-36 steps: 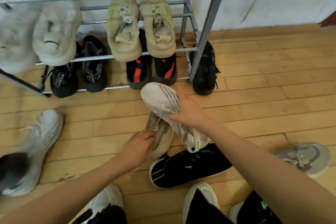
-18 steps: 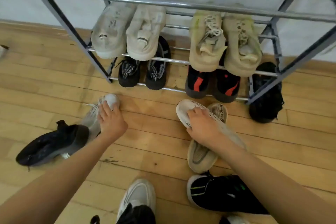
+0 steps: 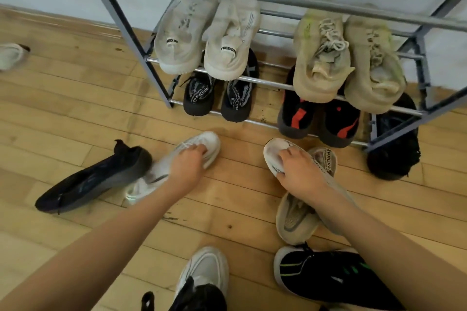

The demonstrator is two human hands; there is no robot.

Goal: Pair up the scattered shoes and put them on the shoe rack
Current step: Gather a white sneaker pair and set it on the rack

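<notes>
shoes lie scattered on the wooden floor in front of the shoe rack, and the person leans over them with both arms out. the left hand has its fingers curled over the laces of a white sneaker, gripping it near the toe. the sneaker is blurred, and its heel end touches a black shoe lying on its side further left. the right hand is wrapped round the front of a white knit shoe, fingers bent over its top. that shoe lies across a grey knit shoe whose printed insole shows just beyond the hand. under the right arm sits a black shoe with green stripes, and another dark shoe is just beside the rack's right leg. a lone pale shoe sits well apart at the far left edge. on the rack, a white pair and a beige pair rest on the upper rails, heels toward the room. below them stand a black patterned pair and a black and red pair. the person's own foot in a white trainer shows at the bottom.
</notes>
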